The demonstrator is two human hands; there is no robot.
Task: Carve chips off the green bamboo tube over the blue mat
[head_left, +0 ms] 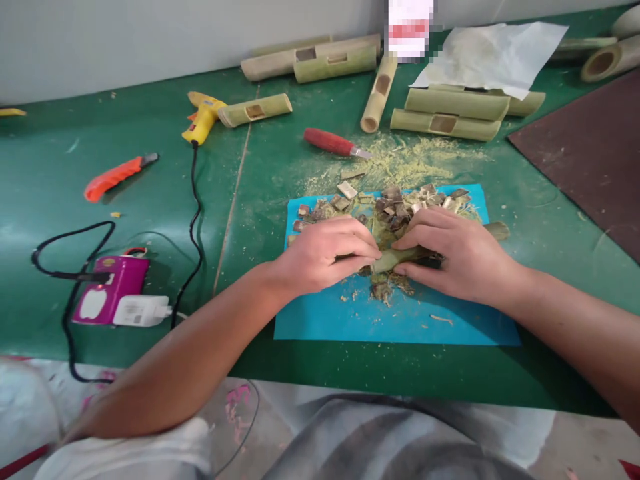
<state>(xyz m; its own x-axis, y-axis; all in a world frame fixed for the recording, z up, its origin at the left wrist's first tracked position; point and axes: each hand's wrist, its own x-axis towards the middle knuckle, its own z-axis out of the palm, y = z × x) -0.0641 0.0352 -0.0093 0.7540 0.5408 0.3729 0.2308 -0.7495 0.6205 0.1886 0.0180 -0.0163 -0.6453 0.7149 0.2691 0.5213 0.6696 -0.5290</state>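
Both hands grip a green bamboo tube low over a blue sheet. My left hand is closed around its left part, and my right hand wraps the right part with fingers and thumb. The tube's far end sticks out past my right hand. Much of the tube is hidden under the fingers. Bamboo chips and fibrous shavings lie on the sheet around my hands. Behind the sheet, a red-handled knife rests beside yellowish sawdust.
Bamboo tubes with cut windows lie along the back, several at right under white paper. At left are a yellow glue gun, an orange utility knife and a purple power strip with black cords. A dark board lies at right.
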